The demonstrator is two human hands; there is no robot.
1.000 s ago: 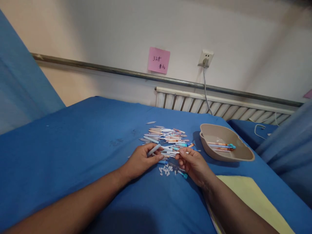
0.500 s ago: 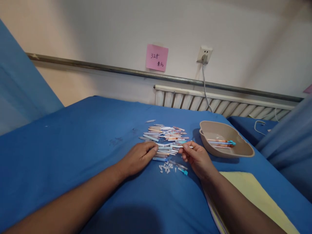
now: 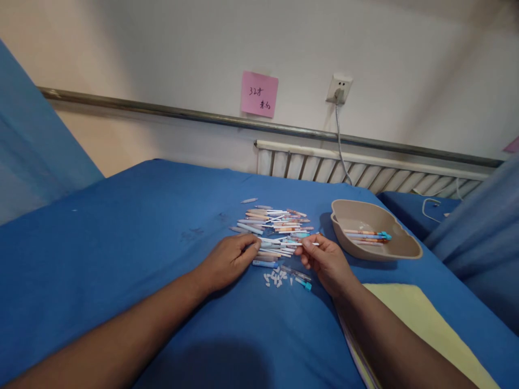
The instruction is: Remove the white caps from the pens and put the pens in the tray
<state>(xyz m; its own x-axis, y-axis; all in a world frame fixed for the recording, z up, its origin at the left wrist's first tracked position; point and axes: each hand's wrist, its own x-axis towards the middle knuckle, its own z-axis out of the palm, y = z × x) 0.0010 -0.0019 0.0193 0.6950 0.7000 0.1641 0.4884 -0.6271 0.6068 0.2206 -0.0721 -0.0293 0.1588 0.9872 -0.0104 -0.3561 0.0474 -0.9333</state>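
My left hand is closed, thumb and fingers pinching a pale blue-grey pen barrel. In my right hand, thumb and forefinger pinch a thin white pen refill, which points left along the barrel. Whether its tip is inside the barrel I cannot tell. Both hands are low over a pile of pen barrels and white refills. Just in front of the pile lie small white pieces, a blue barrel, a clear pen part and a teal-topped pen part.
To the right stands a beige basin holding several pens with teal tops. A yellow cloth or folder lies under my right forearm. Blue sheeting covers the table, with a radiator and metal rail behind.
My right hand and the white refill have shifted slightly left. The view has also moved a little, and both hands keep their pinch.
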